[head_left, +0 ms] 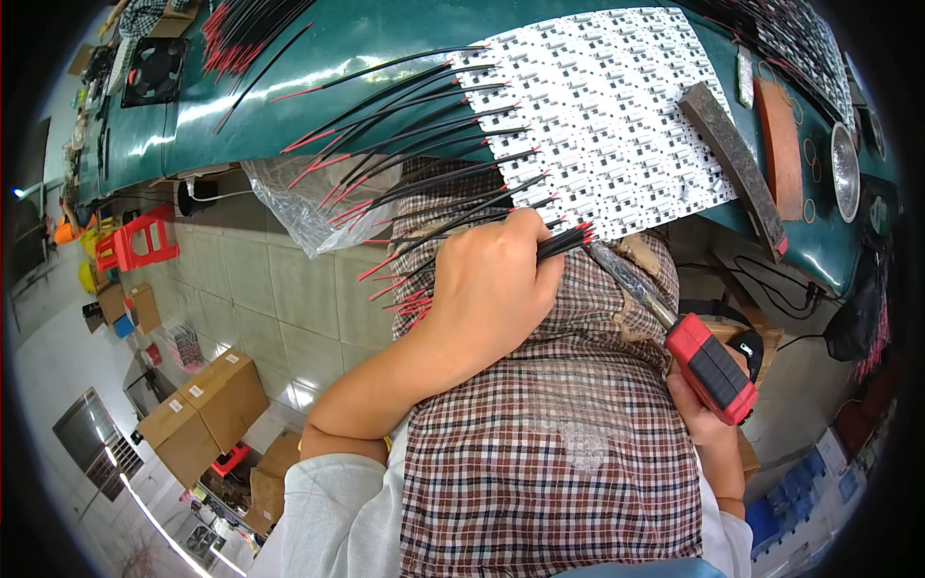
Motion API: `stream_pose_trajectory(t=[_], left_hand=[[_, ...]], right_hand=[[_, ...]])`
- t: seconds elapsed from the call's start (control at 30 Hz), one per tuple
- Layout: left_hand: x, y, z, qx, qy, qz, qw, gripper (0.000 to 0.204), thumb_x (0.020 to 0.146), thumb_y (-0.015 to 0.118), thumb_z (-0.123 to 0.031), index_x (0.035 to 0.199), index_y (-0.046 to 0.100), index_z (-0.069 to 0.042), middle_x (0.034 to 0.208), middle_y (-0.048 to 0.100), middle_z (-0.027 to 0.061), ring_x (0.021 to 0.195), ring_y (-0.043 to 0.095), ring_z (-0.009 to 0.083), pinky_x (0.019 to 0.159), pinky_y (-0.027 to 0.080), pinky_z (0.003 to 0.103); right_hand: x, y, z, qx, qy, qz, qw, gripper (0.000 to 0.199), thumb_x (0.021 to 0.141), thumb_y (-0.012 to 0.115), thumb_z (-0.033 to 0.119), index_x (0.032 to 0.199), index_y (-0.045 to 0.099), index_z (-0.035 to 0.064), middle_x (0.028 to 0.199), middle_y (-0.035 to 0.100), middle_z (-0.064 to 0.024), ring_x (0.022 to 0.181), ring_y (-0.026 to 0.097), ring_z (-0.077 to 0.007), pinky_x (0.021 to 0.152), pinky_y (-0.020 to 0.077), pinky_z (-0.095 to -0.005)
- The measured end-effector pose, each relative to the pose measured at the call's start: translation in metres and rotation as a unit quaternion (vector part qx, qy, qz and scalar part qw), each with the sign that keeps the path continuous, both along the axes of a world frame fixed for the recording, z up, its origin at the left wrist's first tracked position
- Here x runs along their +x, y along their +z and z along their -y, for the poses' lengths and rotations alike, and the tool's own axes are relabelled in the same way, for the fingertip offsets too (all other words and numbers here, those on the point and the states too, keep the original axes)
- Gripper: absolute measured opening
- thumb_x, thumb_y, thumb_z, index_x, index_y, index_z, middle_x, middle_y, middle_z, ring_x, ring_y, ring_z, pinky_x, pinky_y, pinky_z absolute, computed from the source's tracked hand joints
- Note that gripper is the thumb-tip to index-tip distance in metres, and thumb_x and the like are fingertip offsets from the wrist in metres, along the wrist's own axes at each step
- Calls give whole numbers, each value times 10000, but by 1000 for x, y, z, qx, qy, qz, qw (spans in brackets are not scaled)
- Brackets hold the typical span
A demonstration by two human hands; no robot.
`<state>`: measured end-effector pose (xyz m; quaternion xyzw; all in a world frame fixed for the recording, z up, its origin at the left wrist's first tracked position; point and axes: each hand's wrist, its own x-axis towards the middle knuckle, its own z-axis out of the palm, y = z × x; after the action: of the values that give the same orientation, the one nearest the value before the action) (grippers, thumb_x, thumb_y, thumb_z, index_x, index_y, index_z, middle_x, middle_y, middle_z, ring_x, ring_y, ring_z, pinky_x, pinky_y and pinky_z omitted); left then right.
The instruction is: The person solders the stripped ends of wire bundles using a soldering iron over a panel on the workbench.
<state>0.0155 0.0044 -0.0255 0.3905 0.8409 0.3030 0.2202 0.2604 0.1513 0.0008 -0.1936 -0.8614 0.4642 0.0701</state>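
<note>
My left hand [493, 289] is closed around a bundle of thin black wires [567, 241] with red tips, which point right, just under the lower left corner of a white circuit board panel [612, 125]. In my right hand [696, 409] is a soldering iron [711, 371] with a red and black handle. Its metal shaft slants up and left, and the tip ends close to the wire tips; whether they touch I cannot tell. Black wires with red ends [385, 116] stick out in a row from the panel's left edge.
A dark bar [734, 169] lies across the panel's right side on the green table [434, 29]. Beside it are a reddish-brown block [779, 149], rubber bands and a metal bowl [845, 171]. Another wire bundle [246, 39] lies top left. A plastic bag [308, 207] hangs below the table edge.
</note>
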Motion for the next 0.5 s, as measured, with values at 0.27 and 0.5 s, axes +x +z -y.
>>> stream_pose_trajectory(t=[0.27,0.5], left_hand=[[-3,3,-3,-22,-8,0,1000,197,835,743,-171,775,644,-12,596,624,141,536,628,308,523,467,407],[-15,9,-9,-29,-29,34,999,266,853,740,-221,730,639,-8,558,582,146,520,597,315,522,439,423]], right_hand=[[3,1,1,20,-14,-30,999,244,669,743,83,880,673,-18,758,625,-137,635,628,-317,591,510,-371],[8,-1,-1,-32,-10,-2,999,276,678,748,99,915,685,-27,813,666,-159,699,668,-336,661,540,-372]])
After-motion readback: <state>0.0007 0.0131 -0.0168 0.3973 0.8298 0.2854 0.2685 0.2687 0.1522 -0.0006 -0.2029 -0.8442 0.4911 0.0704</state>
